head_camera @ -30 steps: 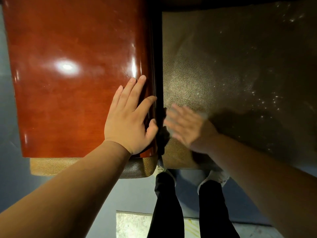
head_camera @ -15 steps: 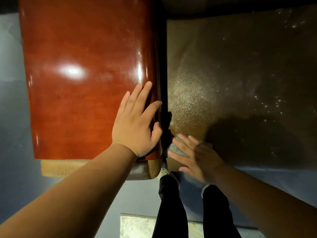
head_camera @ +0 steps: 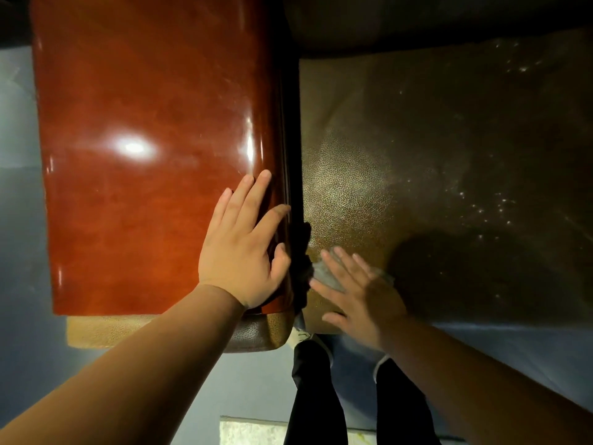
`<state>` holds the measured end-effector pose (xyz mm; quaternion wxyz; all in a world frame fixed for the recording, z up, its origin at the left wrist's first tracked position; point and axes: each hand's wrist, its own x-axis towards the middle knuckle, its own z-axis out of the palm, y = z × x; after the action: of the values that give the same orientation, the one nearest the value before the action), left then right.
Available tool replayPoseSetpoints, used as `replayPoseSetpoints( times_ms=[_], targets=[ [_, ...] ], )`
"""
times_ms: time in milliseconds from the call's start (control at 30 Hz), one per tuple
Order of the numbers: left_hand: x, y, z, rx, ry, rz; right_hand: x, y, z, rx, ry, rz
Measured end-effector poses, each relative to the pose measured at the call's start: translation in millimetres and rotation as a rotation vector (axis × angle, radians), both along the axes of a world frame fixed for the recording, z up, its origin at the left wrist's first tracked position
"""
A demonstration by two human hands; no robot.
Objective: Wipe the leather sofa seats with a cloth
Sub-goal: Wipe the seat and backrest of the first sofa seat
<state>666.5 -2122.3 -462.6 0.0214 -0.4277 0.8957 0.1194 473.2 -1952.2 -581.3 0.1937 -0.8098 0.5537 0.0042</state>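
Note:
The dark brown leather sofa seat [head_camera: 433, 162] fills the right half of the view, grainy and shiny. My right hand [head_camera: 359, 293] lies flat with fingers spread on a small grey cloth [head_camera: 324, 276] at the seat's near left corner, beside the armrest gap. Most of the cloth is hidden under the palm. My left hand [head_camera: 247, 248] rests flat on the glossy red-brown wooden armrest top [head_camera: 144, 155], fingers apart, at its right edge.
A padded leather armrest front [head_camera: 253, 332] sticks out below the wooden top. My legs in black trousers [head_camera: 317, 396] stand against the seat's front edge on a blue-grey floor [head_camera: 19, 252]. A pale mat [head_camera: 250, 431] lies at the bottom.
My right hand slid with the cloth from further up the seat down to the front edge, then a little back up. My left hand stayed on the armrest.

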Motion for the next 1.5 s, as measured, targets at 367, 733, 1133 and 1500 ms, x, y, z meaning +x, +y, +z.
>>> replayPoseSetpoints(
  times_ms=[367, 733, 1133, 1500],
  targets=[
    [-1, 1, 0, -0.017, 0.000, 0.013, -31, -128, 5, 0.017, 0.119, -0.431],
    [0, 1, 0, -0.010, -0.005, 0.014, -48, -151, -10, -0.049, 0.126, -0.205],
    [-3, 0, 1, 0.001, -0.027, 0.011, -12, -54, -3, -0.007, 0.010, 0.160],
    [-3, 0, 1, 0.008, -0.027, 0.003, 3, -55, 3, 0.022, 0.027, -0.309]
  ],
)
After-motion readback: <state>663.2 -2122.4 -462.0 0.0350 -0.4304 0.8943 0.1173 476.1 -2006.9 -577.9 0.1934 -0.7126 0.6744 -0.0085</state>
